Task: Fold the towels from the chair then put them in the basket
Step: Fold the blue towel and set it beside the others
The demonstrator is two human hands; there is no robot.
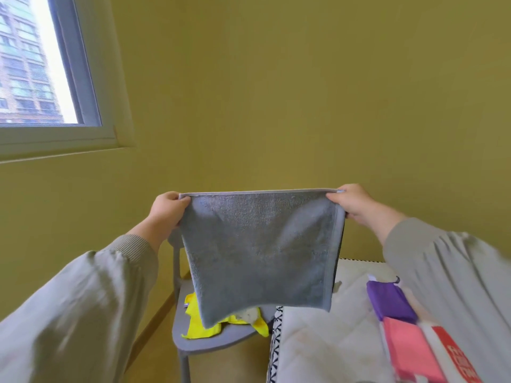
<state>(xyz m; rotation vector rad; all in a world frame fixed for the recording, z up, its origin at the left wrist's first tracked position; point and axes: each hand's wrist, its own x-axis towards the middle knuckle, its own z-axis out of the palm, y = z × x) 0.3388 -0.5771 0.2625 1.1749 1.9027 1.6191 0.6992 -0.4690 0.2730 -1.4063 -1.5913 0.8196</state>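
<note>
A window (41, 64) sits upper left — olive wall (304, 92), white mattress (326, 341).

Grey chair (193, 342) under yellow towel (199, 326), bed (318, 344) under purple towel (392, 302), pink towel (409, 348)

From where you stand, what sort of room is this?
Most likely a bedroom in a flat: a quilted mattress at the right, a grey chair with a yellow towel on its seat beside it, and a window looking out on a high-rise block. A grey towel is held up in front.
</note>
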